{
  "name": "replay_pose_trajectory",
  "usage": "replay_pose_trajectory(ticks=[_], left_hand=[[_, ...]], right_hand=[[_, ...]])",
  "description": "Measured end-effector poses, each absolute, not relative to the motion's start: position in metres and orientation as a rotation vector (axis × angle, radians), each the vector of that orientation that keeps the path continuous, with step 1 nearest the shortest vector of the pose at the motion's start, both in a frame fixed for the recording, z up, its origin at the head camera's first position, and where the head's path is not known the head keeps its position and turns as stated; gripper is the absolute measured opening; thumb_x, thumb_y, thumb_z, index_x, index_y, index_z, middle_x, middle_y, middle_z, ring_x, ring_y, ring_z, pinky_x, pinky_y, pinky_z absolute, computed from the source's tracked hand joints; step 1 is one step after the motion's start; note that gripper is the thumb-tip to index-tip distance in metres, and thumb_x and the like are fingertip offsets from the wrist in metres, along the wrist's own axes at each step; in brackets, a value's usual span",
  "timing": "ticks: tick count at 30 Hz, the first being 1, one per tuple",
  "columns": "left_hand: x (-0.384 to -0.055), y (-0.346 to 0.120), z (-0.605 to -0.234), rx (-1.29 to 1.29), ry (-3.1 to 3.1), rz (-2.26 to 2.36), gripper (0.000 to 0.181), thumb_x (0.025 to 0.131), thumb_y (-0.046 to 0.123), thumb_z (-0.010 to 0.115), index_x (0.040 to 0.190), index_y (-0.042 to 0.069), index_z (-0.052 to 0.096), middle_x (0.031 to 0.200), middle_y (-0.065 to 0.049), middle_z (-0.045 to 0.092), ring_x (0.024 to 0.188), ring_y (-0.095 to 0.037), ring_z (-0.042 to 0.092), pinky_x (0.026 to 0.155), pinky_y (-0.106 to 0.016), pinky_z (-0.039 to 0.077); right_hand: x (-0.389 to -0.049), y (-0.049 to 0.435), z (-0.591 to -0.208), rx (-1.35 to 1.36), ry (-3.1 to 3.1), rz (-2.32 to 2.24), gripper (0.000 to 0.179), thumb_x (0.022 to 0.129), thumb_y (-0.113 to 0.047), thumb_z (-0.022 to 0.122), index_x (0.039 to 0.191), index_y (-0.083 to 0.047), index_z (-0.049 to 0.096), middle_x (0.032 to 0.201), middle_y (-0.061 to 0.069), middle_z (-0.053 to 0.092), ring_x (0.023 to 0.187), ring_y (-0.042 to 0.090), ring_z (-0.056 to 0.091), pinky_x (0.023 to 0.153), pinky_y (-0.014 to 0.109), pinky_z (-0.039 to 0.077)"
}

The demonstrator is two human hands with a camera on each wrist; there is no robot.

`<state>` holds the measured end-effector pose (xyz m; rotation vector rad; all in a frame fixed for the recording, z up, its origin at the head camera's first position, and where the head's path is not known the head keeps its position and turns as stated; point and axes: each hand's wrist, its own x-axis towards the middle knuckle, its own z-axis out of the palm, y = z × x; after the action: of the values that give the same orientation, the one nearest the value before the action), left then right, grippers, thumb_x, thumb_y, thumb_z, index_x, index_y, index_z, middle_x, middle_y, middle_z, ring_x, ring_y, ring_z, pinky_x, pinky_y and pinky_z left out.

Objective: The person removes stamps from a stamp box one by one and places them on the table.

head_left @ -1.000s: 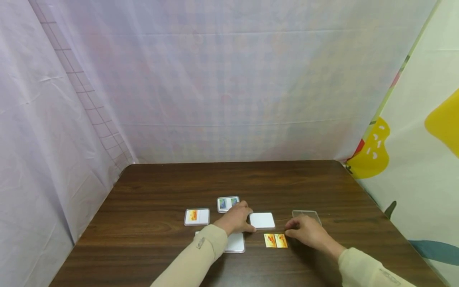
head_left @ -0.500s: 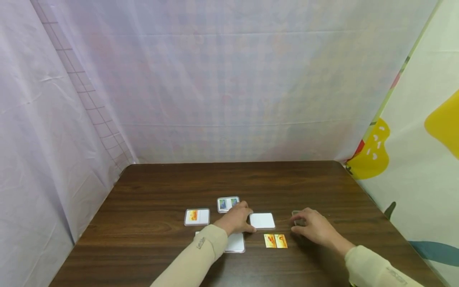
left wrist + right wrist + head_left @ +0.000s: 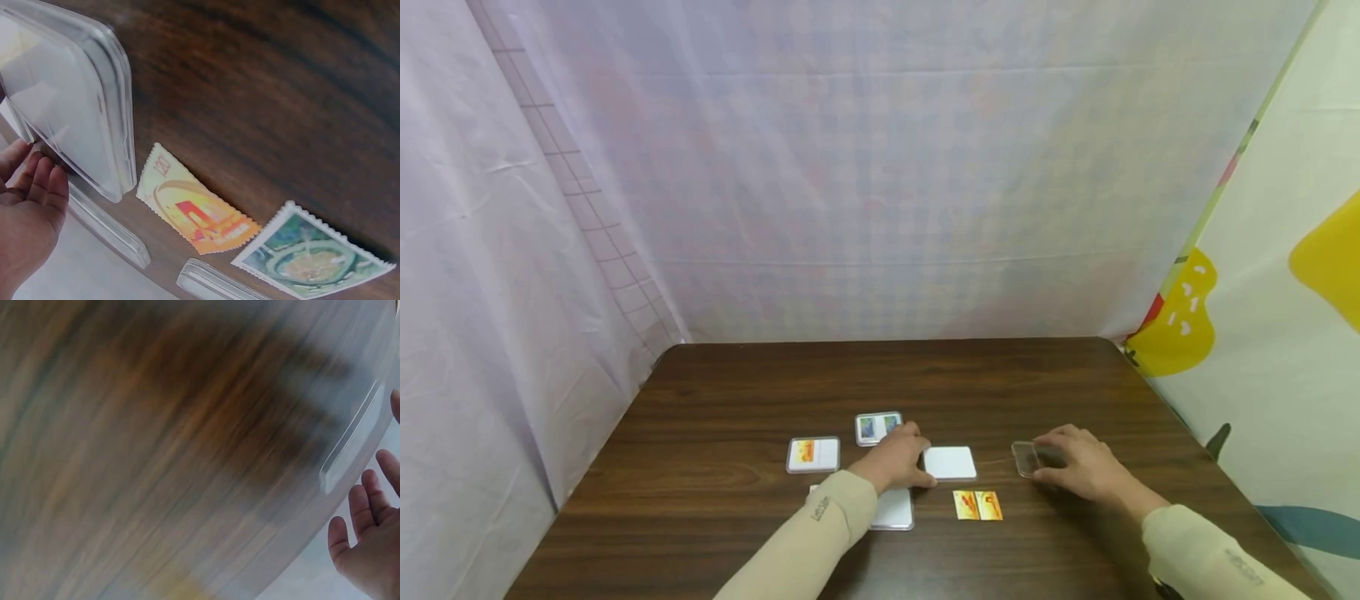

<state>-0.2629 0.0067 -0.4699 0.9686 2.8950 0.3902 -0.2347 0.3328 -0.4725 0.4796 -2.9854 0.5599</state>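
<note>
In the head view my left hand [image 3: 895, 458] holds a clear plastic case with a white insert [image 3: 950, 463] at its left end, thumb and a finger on opposite edges. The left wrist view shows that case [image 3: 62, 100] close beside curled fingers [image 3: 39, 181]. My right hand [image 3: 1082, 464] is over the right part of a clear case lid [image 3: 1025, 458], thumb and fingertip at its two long edges; whether they grip is unclear. Relaxed, spread fingers [image 3: 362, 512] lie beside it in the right wrist view. Two orange stamps [image 3: 977, 505] lie in front of the white-insert case.
A case with an orange stamp [image 3: 813, 455] and a case with bluish-green stamps [image 3: 868, 428] stand at the left. Another white-insert case [image 3: 892, 510] is partly under my left sleeve. The left wrist view also shows a green stamp [image 3: 312, 256] on the brown table [image 3: 737, 400].
My right hand has moved right from beside the orange stamps, across the clear lid to its right part, uncovering the lid's left end. My left hand has stayed at the white-insert case.
</note>
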Motion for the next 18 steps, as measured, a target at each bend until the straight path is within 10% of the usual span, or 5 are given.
replay_pose_trajectory(ticks=[18], left_hand=[[-0.262,0.009,-0.472,0.925,2.894,0.339,0.064,0.081,0.038,0.079,0.132,0.004,0.062,0.120,-0.008,0.056,0.111,-0.022,0.052,0.098,-0.029,0.043]], right_hand=[[-0.254,0.369,-0.477,0.549,-3.099,0.490,0.076,0.071,-0.041,0.086,0.128,0.002,0.061,0.124,0.025,0.054,0.115,0.049,0.048,0.090,0.068,0.039]])
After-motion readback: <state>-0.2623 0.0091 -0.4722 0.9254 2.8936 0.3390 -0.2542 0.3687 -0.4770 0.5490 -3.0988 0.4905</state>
